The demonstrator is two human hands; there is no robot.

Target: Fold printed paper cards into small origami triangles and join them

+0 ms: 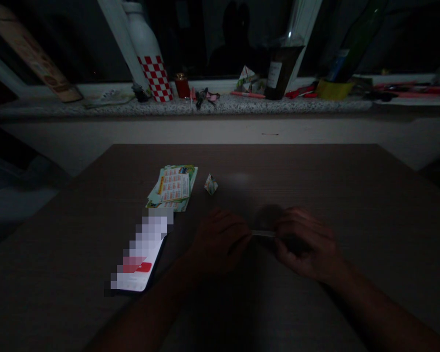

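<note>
A thin, pale folded strip of paper (263,233) is stretched between my two hands above the table. My left hand (220,239) pinches its left end, and the fingertips of my right hand (308,239) close on its right end. Most of the strip is hidden by the fingers, and the light is dim. Beyond my left hand stands a small folded paper piece (210,185) with a pointed top. To its left lies a stack of printed paper slips (173,187). A lit phone (143,259), its screen partly pixelated, rests left of my left hand.
The brown table (297,166) meets a wall under a window. On the granite sill (227,103) stand a red-and-white checkered bottle (156,73), a small red jar (182,87), a dark labelled cup (278,71), a green bottle (359,44), pens and another folded paper piece (246,78).
</note>
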